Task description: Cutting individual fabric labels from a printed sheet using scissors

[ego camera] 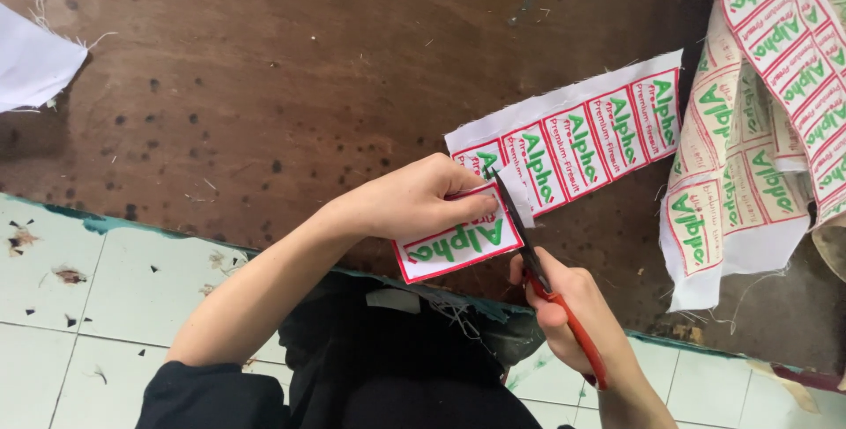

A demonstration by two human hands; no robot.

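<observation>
My left hand (414,202) pinches the near end of a white cloth strip (577,134) printed with a row of red-framed labels with green lettering. The end label (458,242) is bent toward me under my thumb. My right hand (568,310) grips red-handled scissors (539,266), whose dark blades sit in the cloth between the end label and the one beside it. The strip lies slantwise on a dark brown wooden table (291,85).
A heap of more printed label strips (762,103) hangs and lies at the right. A piece of white cloth (31,63) sits at the left edge. Below the table's near edge is a pale tiled floor (88,306) with scraps.
</observation>
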